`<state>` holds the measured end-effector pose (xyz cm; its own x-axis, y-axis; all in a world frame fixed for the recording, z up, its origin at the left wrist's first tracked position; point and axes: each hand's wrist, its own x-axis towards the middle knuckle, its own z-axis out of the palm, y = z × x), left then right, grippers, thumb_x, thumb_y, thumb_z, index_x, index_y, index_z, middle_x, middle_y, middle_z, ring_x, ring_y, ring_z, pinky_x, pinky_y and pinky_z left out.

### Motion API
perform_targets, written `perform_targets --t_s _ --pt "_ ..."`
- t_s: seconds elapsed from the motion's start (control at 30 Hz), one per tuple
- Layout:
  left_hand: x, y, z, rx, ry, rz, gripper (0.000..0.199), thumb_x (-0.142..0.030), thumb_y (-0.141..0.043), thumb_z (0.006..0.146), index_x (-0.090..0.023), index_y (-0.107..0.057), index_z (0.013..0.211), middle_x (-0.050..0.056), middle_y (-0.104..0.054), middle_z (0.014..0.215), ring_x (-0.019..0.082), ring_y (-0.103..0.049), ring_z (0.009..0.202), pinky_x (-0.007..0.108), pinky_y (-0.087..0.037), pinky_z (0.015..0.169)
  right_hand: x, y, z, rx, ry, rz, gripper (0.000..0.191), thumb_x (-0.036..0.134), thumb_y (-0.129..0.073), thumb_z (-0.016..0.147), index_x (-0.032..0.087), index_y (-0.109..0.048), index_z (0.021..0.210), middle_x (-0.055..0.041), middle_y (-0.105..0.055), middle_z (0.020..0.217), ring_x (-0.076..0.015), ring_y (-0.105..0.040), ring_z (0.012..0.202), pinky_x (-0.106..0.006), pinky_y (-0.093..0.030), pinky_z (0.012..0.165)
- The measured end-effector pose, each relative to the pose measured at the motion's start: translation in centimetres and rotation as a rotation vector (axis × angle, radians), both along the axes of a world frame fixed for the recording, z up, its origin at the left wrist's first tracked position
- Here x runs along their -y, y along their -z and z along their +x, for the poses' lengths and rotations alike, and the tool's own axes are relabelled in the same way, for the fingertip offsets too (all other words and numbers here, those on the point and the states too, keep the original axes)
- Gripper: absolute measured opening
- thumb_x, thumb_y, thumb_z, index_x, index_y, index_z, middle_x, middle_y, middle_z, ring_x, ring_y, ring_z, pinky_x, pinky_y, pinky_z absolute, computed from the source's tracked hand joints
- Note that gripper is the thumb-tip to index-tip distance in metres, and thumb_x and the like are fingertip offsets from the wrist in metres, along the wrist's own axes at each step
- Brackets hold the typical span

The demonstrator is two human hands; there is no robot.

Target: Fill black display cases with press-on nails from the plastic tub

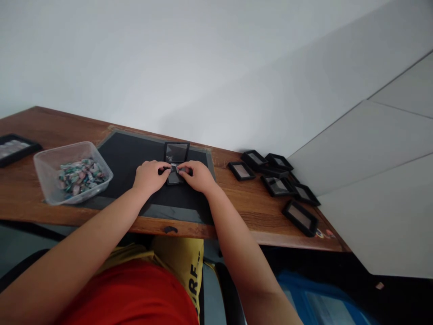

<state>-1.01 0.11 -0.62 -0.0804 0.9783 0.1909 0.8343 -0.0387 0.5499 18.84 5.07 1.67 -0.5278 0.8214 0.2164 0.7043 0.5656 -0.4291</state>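
Observation:
An open black hinged box with a clear window in its raised lid stands on the black mat. My left hand reaches over the box's left side, its thumb and fingers closed around a small pale piece. From the right side, my right hand pinches at the same small piece, or one touching it; the fingertips hide most of it. To the left, a clear plastic tub holds many small wrapped pieces in green, pink and white.
Several black window boxes lie on the right of the wooden table. Another black box lies at the far left. A white wall rises behind the table, and a blue container sits below at the right.

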Motion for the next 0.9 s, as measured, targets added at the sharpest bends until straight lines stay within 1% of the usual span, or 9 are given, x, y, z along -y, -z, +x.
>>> perform_targets --t_s 0.1,0.23,0.33,0.43,0.53,0.67,0.9 --pt "0.0 0.0 0.0 -0.003 0.0 -0.002 0.03 -0.04 -0.06 0.097 -0.034 -0.081 0.116 0.005 -0.079 0.106 0.032 -0.067 0.106 0.043 -0.051 0.092 -0.1 -0.1 0.1 0.021 0.041 -0.013 0.019 0.021 -0.073 0.093 0.022 -0.081 0.11 -0.0013 -0.068 0.083 -0.0165 -0.056 0.078 -0.029 -0.038 0.075" --pt "0.0 0.0 0.0 -0.004 0.007 -0.006 0.03 -0.043 -0.06 0.096 -0.033 -0.081 0.115 0.005 -0.078 0.106 0.032 -0.066 0.107 0.043 -0.05 0.092 0.1 -0.1 -0.1 0.026 0.04 -0.025 0.018 0.024 -0.073 0.094 0.022 -0.082 0.109 -0.0004 -0.067 0.08 -0.0154 -0.055 0.075 -0.028 -0.036 0.071" --pt "0.0 0.0 0.0 0.0 0.006 -0.01 0.035 -0.045 -0.06 0.096 -0.032 -0.077 0.124 0.005 -0.078 0.107 0.032 -0.066 0.107 0.043 -0.05 0.091 0.2 0.0 -0.4 0.026 0.046 -0.019 0.019 0.029 -0.074 0.094 0.021 -0.082 0.11 -0.0008 -0.067 0.08 -0.0156 -0.054 0.074 -0.028 -0.037 0.072" --pt "0.0 0.0 0.0 0.0 0.002 -0.007 0.043 -0.044 -0.06 0.096 -0.032 -0.071 0.136 0.005 -0.078 0.108 0.032 -0.066 0.107 0.043 -0.05 0.092 0.3 0.1 -0.7 0.026 0.047 0.002 0.025 0.032 -0.075 0.094 0.022 -0.08 0.117 -0.0017 -0.068 0.082 -0.0168 -0.055 0.078 -0.03 -0.039 0.077" --pt "0.0 0.1 0.0 -0.011 0.006 -0.006 0.04 -0.044 -0.058 0.097 -0.033 -0.073 0.133 0.006 -0.078 0.108 0.033 -0.066 0.109 0.043 -0.05 0.092 0.2 0.2 -0.8 0.048 0.022 0.017 0.029 0.035 -0.073 0.096 0.022 -0.079 0.122 -0.0028 -0.068 0.085 -0.0175 -0.056 0.081 -0.031 -0.04 0.081" --pt "0.0 0.1 0.1 -0.025 0.01 -0.006 0.036 -0.044 -0.058 0.097 -0.033 -0.077 0.126 0.007 -0.077 0.108 0.034 -0.066 0.109 0.044 -0.05 0.092 0.1 0.4 -0.9 0.075 0.008 0.021 0.029 0.038 -0.071 0.099 0.022 -0.08 0.122 -0.0034 -0.068 0.087 -0.0174 -0.057 0.081 -0.031 -0.04 0.08" --pt "0.0 0.2 0.1 -0.03 0.013 -0.007 0.04 -0.043 -0.057 0.098 -0.032 -0.073 0.133 0.006 -0.077 0.109 0.034 -0.065 0.111 0.044 -0.049 0.092 0.2 0.2 -1.4 0.082 0.052 0.023 0.03 0.042 -0.066 0.103 0.022 -0.082 0.118 -0.0039 -0.07 0.085 -0.0172 -0.058 0.079 -0.03 -0.038 0.074"
